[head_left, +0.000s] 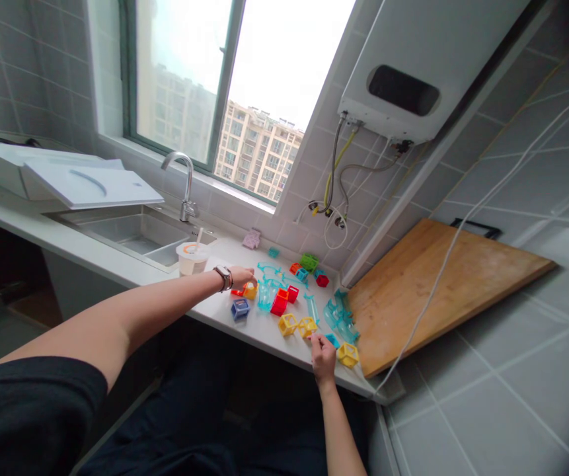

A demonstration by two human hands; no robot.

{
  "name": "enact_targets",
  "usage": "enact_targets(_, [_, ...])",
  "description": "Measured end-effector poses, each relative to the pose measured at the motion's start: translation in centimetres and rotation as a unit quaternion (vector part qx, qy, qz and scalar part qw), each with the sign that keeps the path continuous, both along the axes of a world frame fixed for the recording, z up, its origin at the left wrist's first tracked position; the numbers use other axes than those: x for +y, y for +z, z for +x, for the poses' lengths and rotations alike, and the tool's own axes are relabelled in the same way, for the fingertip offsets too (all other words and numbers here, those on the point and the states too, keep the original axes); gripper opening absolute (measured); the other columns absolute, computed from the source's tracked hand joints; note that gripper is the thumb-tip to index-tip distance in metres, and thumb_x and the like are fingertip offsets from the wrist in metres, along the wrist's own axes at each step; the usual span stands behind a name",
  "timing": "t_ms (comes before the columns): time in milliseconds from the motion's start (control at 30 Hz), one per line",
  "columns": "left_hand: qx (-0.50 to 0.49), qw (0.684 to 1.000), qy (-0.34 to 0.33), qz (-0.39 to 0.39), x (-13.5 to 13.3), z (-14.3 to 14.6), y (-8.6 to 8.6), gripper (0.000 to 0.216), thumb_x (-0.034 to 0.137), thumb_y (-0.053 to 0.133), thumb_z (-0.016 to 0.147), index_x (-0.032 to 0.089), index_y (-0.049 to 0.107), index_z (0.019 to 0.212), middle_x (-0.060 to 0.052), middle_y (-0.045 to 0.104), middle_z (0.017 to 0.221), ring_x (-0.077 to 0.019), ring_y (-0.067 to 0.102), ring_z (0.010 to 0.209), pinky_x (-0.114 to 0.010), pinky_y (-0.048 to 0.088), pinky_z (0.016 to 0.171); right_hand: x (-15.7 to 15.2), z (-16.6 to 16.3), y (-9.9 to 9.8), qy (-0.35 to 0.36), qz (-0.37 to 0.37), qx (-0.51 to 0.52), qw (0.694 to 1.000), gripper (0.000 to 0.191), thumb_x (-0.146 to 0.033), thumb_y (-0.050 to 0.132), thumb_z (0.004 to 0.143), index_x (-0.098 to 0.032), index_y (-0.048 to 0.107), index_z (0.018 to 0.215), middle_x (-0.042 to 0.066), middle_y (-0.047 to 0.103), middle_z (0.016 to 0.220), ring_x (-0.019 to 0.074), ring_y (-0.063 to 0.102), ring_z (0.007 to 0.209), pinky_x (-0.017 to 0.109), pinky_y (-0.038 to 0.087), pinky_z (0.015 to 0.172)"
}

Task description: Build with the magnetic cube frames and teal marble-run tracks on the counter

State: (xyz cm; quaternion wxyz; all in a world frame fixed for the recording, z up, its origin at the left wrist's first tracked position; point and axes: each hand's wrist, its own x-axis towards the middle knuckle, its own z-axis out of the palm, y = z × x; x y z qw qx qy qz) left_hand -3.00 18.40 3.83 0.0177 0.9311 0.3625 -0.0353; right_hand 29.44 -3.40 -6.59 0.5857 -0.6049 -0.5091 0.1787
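My left hand (241,276), with a watch at the wrist, reaches over the counter. Its fingers are bent down onto a yellow block (250,291), beside an orange-red block (237,291). A dark blue cube frame (240,309) lies just in front of it. Near the counter's front edge, my right hand (322,356) is closed, its fingertips at the corner of a yellow cube frame (307,326). A second yellow cube frame (287,324) sits left of that one. Another yellow cube (348,355) stands to the right of my right hand.
Red blocks (279,302), clear teal track pieces (341,317) and a green block (308,262) lie farther back. A lidded drink cup (193,258) stands by the sink (135,231). A wooden board (443,284) leans at the right, a white cord (443,271) across it.
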Motion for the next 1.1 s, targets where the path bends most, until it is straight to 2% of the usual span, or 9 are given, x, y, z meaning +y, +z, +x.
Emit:
enact_targets(733, [0.01,0.999,0.019,-0.028,1.1,-0.8,-1.1,0.035,0.035,0.065,0.099,0.018,0.063,0.13,-0.011,0.066,0.129,-0.0245,0.068,0.108,-0.046,0.06,0.091,-0.1,-0.1,0.2,-0.007,-0.008,-0.034,0.999,0.056,-0.065,0.055,0.088,-0.015,0.075,0.074,0.0,0.054,0.05,0.0186,0.051,0.054,0.028,0.041,0.055])
enact_targets(933, [-0.011,0.998,0.032,-0.044,0.8,-1.1,-0.8,0.036,0.035,0.065,0.099,0.018,0.062,0.13,-0.011,0.065,0.13,-0.0248,0.068,0.108,-0.046,0.06,0.091,-0.1,0.0,0.0,-0.004,-0.012,-0.031,0.999,0.055,-0.065,0.057,0.087,-0.015,0.075,0.075,0.0,0.055,0.05,0.0184,0.05,0.054,0.028,0.041,0.054])
enact_targets(1100, [-0.015,0.997,0.048,-0.055,0.6,-0.9,0.0,0.036,0.035,0.066,0.099,0.017,0.062,0.13,-0.011,0.065,0.13,-0.025,0.068,0.109,-0.046,0.059,0.091,-0.1,0.0,0.1,-0.001,-0.012,-0.03,0.999,0.055,-0.065,0.056,0.087,-0.014,0.075,0.076,0.0,0.055,0.051,0.0181,0.05,0.053,0.028,0.04,0.054])
